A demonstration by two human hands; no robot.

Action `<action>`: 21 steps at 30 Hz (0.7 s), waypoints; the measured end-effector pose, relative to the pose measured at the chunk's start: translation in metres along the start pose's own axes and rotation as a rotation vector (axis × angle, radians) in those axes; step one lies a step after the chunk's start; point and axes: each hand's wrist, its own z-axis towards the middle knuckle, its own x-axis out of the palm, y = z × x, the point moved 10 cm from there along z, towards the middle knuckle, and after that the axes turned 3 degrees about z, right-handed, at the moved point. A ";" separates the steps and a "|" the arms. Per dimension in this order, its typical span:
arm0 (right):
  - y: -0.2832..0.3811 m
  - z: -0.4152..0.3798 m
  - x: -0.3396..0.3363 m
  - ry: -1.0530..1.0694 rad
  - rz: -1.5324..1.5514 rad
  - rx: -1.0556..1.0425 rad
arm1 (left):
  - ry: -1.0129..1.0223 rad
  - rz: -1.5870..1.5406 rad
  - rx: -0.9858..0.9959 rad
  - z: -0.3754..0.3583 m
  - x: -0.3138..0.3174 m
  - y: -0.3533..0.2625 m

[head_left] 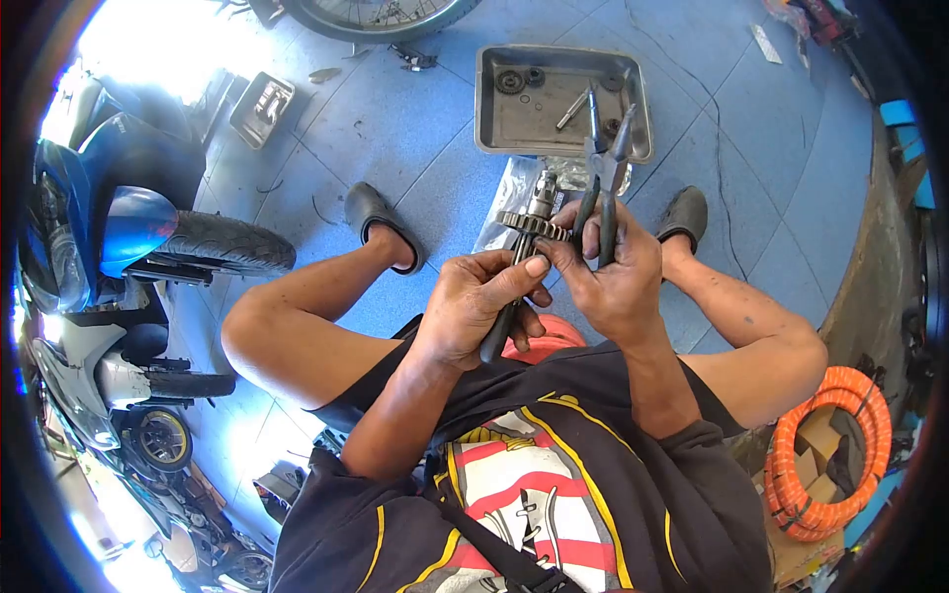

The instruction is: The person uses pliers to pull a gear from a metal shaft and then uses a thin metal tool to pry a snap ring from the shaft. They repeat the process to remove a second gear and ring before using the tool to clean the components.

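Note:
A metal shaft with a toothed gear on it stands upright between my hands. My left hand is closed around the lower end of the shaft and a slim tool with a black handle; its kind is partly hidden by the fingers. In my right hand is a pair of long-nosed pliers with dark handles, jaws apart and pointing away from me. The fingertips of that hand also touch the gear's right edge.
Beyond my hands lies a metal tray with gears, rings and a pin. Clear plastic lies before it. A smaller tray sits further left. Motorcycles line the left side, and an orange coil rests at lower right.

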 end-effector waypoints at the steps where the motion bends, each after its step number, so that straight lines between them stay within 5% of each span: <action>1: 0.002 0.000 -0.001 0.001 -0.023 -0.003 | 0.000 0.002 0.006 0.000 0.001 -0.003; 7: -0.003 -0.003 -0.001 -0.011 -0.022 0.029 | 0.015 0.053 -0.105 -0.006 0.002 -0.009; 13: 0.003 -0.002 -0.003 -0.033 -0.028 0.027 | 0.047 0.204 0.015 -0.018 0.009 -0.021; 18: 0.003 0.003 0.007 0.035 -0.042 0.119 | -0.060 0.750 0.002 -0.017 0.000 -0.021; 21: 0.006 0.010 0.009 0.036 -0.063 0.082 | -0.072 0.636 0.097 -0.013 0.002 -0.025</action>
